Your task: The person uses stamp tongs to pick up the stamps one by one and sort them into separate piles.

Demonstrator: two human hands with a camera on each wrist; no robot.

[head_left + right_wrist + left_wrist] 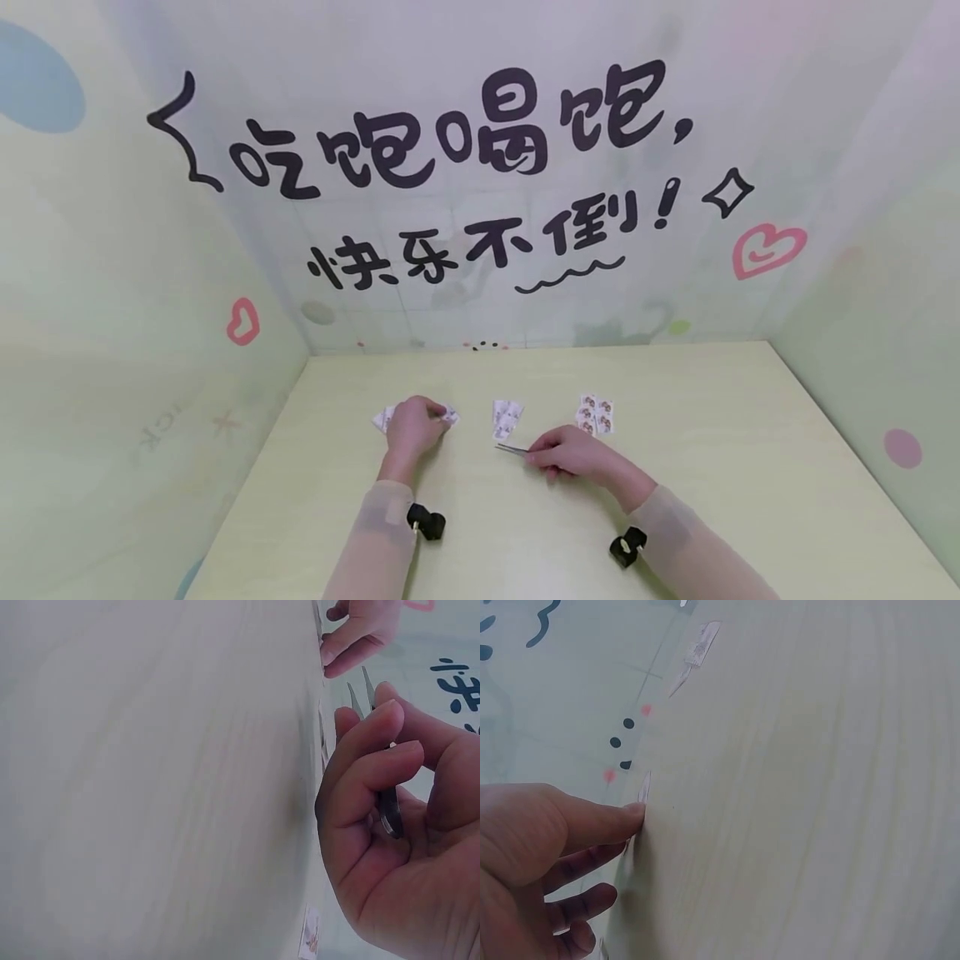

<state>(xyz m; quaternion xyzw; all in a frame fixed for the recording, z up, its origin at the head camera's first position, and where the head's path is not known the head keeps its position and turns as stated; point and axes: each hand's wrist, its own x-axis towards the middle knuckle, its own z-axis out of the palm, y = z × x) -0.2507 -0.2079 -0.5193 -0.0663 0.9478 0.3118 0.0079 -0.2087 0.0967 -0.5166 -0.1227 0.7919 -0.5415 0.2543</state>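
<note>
My right hand (577,454) holds a pair of metal tweezers (512,450) above the table, tips to the left and slightly apart in the right wrist view. The fingers curl round the tweezers' handle. My left hand (414,427) is over small white printed sheets (380,419) at the left of the table. Thumb and index finger reach a sheet's edge in the left wrist view; whether they pinch it or just touch it is unclear. Part of that group lies hidden under the hand. Two overlapping printed sheets (507,419) lie just beyond the tweezers' tips.
A pair of small sheets with brown printed figures (604,415) lies beyond my right hand. The pale wooden table (480,533) meets a printed back wall (480,317), with side walls left and right. A black device is strapped on each wrist.
</note>
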